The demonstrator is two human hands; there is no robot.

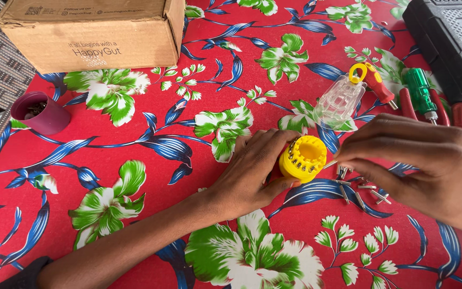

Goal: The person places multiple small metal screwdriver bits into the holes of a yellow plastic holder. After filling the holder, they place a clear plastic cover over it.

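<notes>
My left hand grips a round yellow bit holder on the red floral tablecloth, with several metal bits standing in its rim. My right hand pinches a thin metal bit at the holder's right side. Several loose screwdriver bits lie on the cloth just below my right hand. A clear plastic cap lies a little beyond the holder.
A cardboard box stands at the back left, a small maroon cup at the left edge. At the back right are a red-and-yellow screwdriver, a green-handled driver, red plier handles and a black tool case.
</notes>
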